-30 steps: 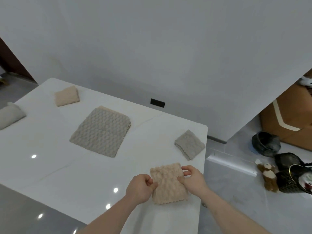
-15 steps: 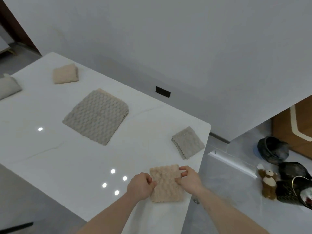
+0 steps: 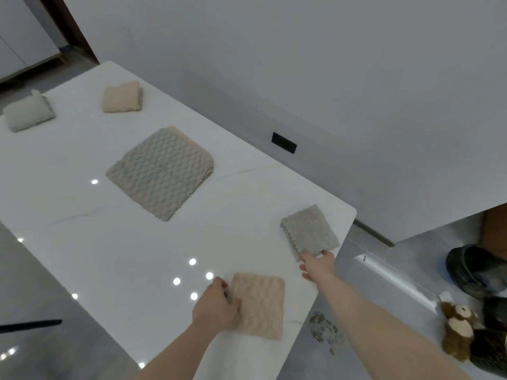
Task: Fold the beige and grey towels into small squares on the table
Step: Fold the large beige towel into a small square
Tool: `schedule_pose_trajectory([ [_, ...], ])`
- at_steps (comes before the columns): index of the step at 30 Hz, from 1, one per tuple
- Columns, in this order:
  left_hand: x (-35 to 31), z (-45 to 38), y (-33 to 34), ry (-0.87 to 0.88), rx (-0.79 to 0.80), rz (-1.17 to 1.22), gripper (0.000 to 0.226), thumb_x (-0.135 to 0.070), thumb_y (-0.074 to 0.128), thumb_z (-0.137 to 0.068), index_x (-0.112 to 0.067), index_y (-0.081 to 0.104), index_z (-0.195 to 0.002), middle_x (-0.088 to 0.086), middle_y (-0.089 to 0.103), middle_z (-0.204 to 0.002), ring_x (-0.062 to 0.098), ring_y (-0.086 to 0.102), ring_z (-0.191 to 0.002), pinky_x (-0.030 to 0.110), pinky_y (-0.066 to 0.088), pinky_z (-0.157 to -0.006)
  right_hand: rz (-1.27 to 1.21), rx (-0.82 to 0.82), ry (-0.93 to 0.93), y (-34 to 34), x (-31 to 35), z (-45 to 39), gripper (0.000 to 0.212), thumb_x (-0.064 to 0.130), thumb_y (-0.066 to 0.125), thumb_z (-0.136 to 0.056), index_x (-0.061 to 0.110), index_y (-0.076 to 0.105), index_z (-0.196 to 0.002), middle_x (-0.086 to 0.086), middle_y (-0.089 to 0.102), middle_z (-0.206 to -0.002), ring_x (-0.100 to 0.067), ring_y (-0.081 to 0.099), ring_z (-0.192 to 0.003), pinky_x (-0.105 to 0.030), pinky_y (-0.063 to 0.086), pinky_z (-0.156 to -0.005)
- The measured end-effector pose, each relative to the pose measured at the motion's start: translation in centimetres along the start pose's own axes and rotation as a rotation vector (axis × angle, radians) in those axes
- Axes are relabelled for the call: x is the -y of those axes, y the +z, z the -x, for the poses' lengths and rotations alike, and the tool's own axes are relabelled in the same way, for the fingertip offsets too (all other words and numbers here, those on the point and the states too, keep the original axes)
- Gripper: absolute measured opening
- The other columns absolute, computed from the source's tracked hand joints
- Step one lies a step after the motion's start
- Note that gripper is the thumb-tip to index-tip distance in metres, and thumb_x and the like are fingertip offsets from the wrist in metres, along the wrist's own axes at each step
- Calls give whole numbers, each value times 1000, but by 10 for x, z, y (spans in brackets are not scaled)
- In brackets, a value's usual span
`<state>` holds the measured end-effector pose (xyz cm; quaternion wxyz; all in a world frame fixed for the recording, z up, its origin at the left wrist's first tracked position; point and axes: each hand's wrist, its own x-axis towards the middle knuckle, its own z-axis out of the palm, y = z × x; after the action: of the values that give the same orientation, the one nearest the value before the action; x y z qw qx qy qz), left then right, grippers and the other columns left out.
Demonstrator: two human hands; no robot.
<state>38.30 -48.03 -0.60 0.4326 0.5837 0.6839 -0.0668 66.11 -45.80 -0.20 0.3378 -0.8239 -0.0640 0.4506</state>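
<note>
Head view: my left hand [image 3: 216, 307] rests flat on the folded beige towel [image 3: 259, 304] near the table [image 3: 115, 259] edge; my right hand [image 3: 318, 263] pinches the folded grey towel [image 3: 310, 231]. I'd lift gently, keeping all layers together.

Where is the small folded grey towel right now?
In the head view, the small folded grey towel lies at the table's far right corner, beyond the folded beige towel, with the right hand touching its near edge.

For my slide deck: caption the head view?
Left hand on folded beige towel; right hand reaching folded grey towel.
</note>
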Motion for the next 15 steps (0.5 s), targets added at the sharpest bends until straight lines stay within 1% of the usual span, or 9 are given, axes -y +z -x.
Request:
schedule_pose_trajectory([
  [3, 3, -6, 4, -35, -3, 47, 40, -50, 65, -82, -31, 53, -116, -16, 65, -95, 7, 65, -89, 32, 58, -84, 34, -38, -45, 3, 14, -19, 68, 20, 71, -92, 15, 32, -148, -6, 60, -86, -25, 66, -74, -40, 60, -68],
  [5, 2, -9, 5, -51, -11, 74, 33, -47, 64, -84, -33, 57, -113, -17, 66, -93, 5, 66, -87, 30, 58, -83, 62, -35, -69, 4, 29, -32, 70, 22, 72, -91, 18, 33, -149, -7, 63, -87, -24, 68, -75, -43, 62, -72],
  [6, 1, -11, 6, -56, -11, 87, 28, -46, 63, -84, -34, 58, -109, -18, 67, -92, 4, 66, -85, 30, 58, -82, 75, -28, -87, 6, 37, -41, 71, 22, 73, -91, 20, 33, -150, -9, 65, -90, -24, 69, -76, -42, 63, -71],
  [8, -2, -16, 7, -61, -9, 91, 19, -44, 62, -85, -36, 60, -102, -18, 68, -88, 2, 66, -82, 29, 59, -81, 94, 9, -115, 11, 53, -54, 73, 22, 73, -91, 24, 33, -151, -12, 68, -97, -22, 68, -74, -36, 61, -64],
  [10, -4, -20, 8, -68, -11, 89, 15, -43, 63, -84, -36, 61, -97, -18, 68, -86, 2, 66, -80, 28, 59, -79, 114, 49, -129, 18, 68, -67, 75, 25, 73, -91, 26, 31, -153, -12, 69, -105, -19, 67, -74, -31, 57, -57],
  [11, -5, -23, 9, -67, -13, 91, 14, -43, 63, -84, -36, 62, -95, -17, 69, -85, 3, 66, -80, 27, 58, -77, 126, 76, -131, 22, 75, -73, 77, 27, 73, -91, 27, 29, -154, -12, 68, -109, -19, 67, -76, -30, 56, -57],
  [13, -6, -26, 10, -62, -14, 101, 10, -41, 65, -83, -35, 64, -92, -16, 70, -84, 3, 67, -78, 24, 57, -74, 149, 132, -138, 29, 88, -83, 81, 29, 73, -91, 29, 26, -157, -11, 67, -117, -19, 68, -79, -32, 59, -61],
  [15, -8, -29, 12, -66, -11, 111, 7, -38, 65, -84, -32, 67, -85, -13, 71, -80, 4, 68, -75, 23, 56, -70, 165, 169, -141, 32, 98, -86, 81, 29, 72, -91, 31, 24, -157, -9, 66, -120, -19, 69, -81, -36, 62, -69],
])
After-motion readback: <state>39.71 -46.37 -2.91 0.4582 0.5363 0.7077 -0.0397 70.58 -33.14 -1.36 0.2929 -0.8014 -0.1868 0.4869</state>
